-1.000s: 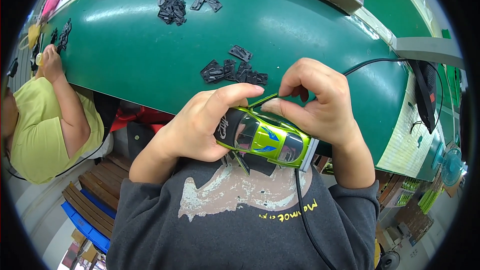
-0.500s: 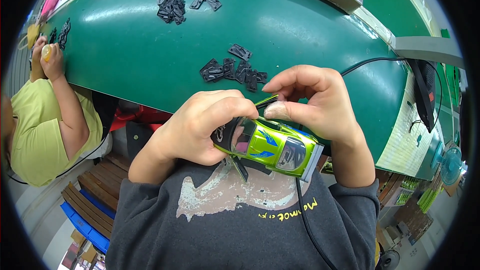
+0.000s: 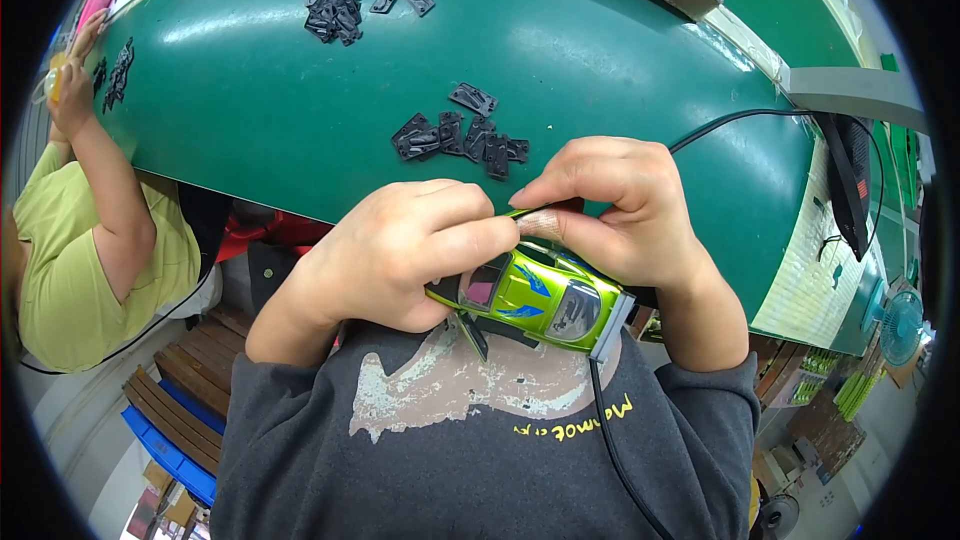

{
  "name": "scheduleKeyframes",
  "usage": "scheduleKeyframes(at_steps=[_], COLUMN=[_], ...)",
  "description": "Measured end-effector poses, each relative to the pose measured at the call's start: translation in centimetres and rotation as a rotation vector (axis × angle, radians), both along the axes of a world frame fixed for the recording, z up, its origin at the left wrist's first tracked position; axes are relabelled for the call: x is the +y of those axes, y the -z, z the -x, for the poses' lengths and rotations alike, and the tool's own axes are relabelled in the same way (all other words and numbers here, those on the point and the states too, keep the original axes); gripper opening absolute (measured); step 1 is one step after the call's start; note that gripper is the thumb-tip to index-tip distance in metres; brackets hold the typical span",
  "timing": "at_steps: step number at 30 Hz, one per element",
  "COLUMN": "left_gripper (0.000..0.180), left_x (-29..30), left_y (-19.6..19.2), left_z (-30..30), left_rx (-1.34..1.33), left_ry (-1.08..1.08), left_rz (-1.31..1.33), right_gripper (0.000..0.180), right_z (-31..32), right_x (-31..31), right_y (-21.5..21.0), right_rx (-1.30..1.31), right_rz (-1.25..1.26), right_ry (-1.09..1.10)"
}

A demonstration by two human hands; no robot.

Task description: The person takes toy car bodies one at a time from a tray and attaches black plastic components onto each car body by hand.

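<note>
At the far left a co-worker in a yellow-green shirt (image 3: 60, 270) sits at the same bench, one hand (image 3: 75, 90) raised at its edge beside a small scatter of black parts (image 3: 115, 70). The green work table (image 3: 620, 50) curves across the upper picture, glossy under the lights, its near edge bending with the lens. On it lie a far heap of flat black plastic pieces (image 3: 340, 0) and a nearer cluster of black pieces (image 3: 460, 135), just beyond the hands. Below the table edge, wooden slats (image 3: 170, 405) and a blue crate (image 3: 170, 455) show on the floor. The left hand (image 3: 395, 255) curls around the roof and side of a lime-green toy car (image 3: 540, 295), fingers pressed together on it, thumb meeting the other hand. The car sits held above the lap, close to the grey shirt (image 3: 480, 450), short of the table edge. The right hand (image 3: 620, 210) pinches a small piece at the car's upper edge between thumb and forefinger. A black cable (image 3: 740, 120) runs over the table to the right, where a small blue fan (image 3: 900, 325) stands.
</note>
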State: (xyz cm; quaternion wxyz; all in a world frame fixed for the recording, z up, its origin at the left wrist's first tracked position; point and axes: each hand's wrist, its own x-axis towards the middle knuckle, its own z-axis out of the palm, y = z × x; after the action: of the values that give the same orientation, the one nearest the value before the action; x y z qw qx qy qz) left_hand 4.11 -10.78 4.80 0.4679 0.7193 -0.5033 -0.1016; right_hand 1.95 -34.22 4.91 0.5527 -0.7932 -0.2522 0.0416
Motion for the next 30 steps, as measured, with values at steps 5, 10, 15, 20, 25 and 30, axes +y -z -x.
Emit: scheduleKeyframes(at_steps=[5, 10, 15, 20, 25, 30], left_gripper=[0.046, 0.043, 0.041, 0.037, 0.043, 0.040], left_x=[0.1, -0.1, 0.0, 0.5, 0.8, 0.2], left_y=[-0.8, -0.6, -0.3, -0.5, 0.1, 1.6], left_z=[-0.3, -0.1, -0.2, -0.4, 0.5, 0.0], left_rx=[-0.066, -0.023, -0.032, 0.173, 1.251, 1.604], left_ry=[0.002, -0.072, -0.061, -0.055, -0.220, -0.123], left_rz=[-0.017, 0.044, 0.050, 0.100, 0.437, 0.565], right_gripper=[0.016, 0.014, 0.016, 0.020, 0.032, 0.025], right_z=[0.2, -0.3, 0.0, 0.4, -0.4, 0.0], right_x=[0.3, -0.1, -0.1, 0.3, 0.5, 1.5], right_y=[-0.6, -0.3, -0.6, -0.2, -0.6, 0.8], right_rx=[0.197, 0.177, 0.184, 0.354, -0.332, -0.728], right_rz=[-0.056, -0.145, -0.066, -0.177, 0.051, 0.295], right_ry=[0.021, -0.015, -0.007, 0.047, 0.222, 0.209])
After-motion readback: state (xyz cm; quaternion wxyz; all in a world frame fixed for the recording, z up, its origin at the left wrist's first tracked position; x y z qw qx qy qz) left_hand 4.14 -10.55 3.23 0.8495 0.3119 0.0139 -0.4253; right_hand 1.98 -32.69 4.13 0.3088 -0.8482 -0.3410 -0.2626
